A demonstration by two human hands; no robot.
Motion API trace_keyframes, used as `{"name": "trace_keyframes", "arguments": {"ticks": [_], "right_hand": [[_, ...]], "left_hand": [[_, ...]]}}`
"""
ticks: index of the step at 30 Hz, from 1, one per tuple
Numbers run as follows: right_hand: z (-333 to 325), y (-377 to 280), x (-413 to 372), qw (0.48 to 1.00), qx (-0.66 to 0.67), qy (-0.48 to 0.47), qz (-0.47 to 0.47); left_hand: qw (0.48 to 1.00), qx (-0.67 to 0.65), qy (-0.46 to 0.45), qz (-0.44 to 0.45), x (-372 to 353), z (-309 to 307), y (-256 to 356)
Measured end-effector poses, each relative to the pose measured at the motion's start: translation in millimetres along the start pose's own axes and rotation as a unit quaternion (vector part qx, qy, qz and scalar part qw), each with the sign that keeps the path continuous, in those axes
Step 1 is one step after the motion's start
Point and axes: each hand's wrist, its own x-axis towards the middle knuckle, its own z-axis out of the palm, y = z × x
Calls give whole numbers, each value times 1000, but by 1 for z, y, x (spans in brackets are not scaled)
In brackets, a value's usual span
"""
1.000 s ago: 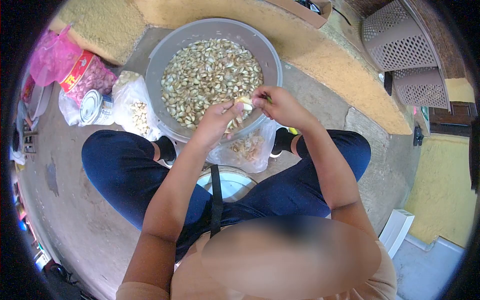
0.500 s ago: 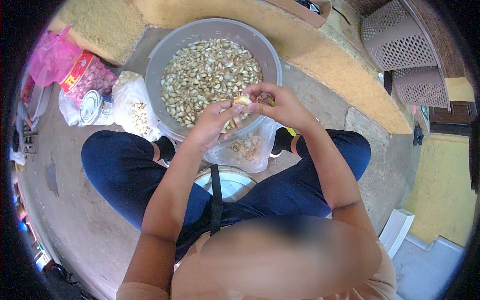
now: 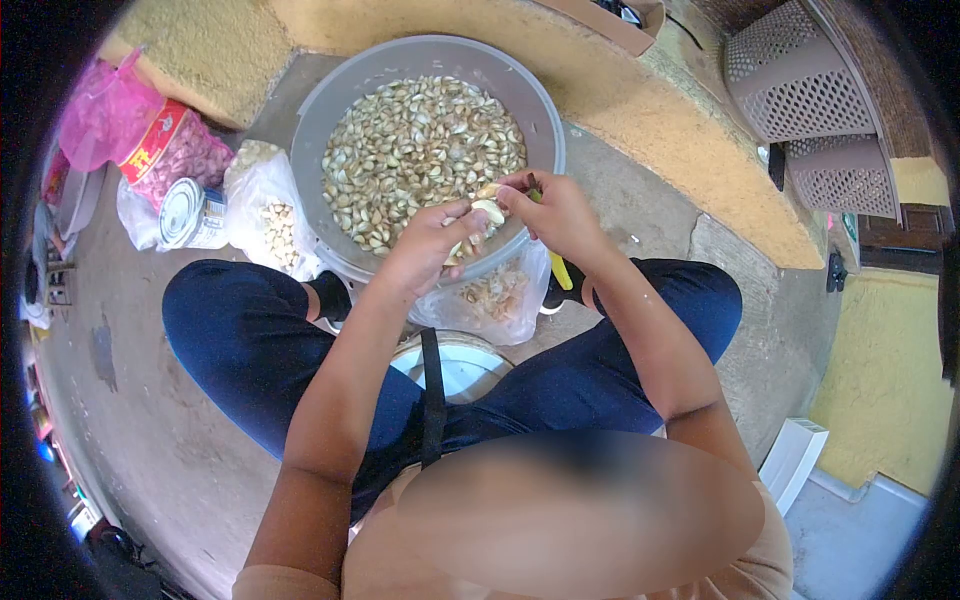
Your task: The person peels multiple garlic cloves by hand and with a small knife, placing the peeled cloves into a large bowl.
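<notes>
Over the front rim of a grey basin (image 3: 545, 110) full of garlic cloves (image 3: 420, 150), my left hand (image 3: 435, 240) holds a pale garlic clove (image 3: 489, 211) between its fingers. My right hand (image 3: 562, 215) meets it from the right, with a yellow-handled knife (image 3: 560, 272) in its grip. The handle sticks out below the palm; the blade is hidden by the fingers. A brownish bit, perhaps skin, shows at the right fingertips. Below the hands lies a clear plastic bag with peelings (image 3: 495, 290).
At the left are a pink net bag (image 3: 180, 165), a metal can (image 3: 192, 218) and a white bag of cloves (image 3: 280, 235). A light blue round container (image 3: 455, 368) stands between my legs. Perforated grey baskets (image 3: 800, 85) are at the upper right.
My right hand has turned, and the yellow handle now shows below it. More of the clove's pale surface is visible. My left hand has stayed nearly in place.
</notes>
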Motion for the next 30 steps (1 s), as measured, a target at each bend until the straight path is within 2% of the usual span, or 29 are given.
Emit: {"name": "trace_keyframes", "arguments": {"ticks": [5,8,11,17,20,23,30], "right_hand": [[5,13,5,999,49,8,7],[6,3,1,998,-42,32,-18],[12,9,2,993,-33,69,-86],[16,12,2,986,-7,111,-125],[10,12,5,994,-18,99,-37],[8,16,10,994,35,102,5],[-5,14,11,993,64,83,57]], "left_hand": [[1000,3,-8,-9,3,-4,0],[999,-20,22,-15,2,-1,0],[997,-36,40,-53,5,-2,-4],[997,-37,52,-39,5,-1,-4],[997,-42,52,-36,8,-4,-8],[998,-52,37,-28,8,-5,-7],[997,-66,36,-13,9,-14,-11]]}}
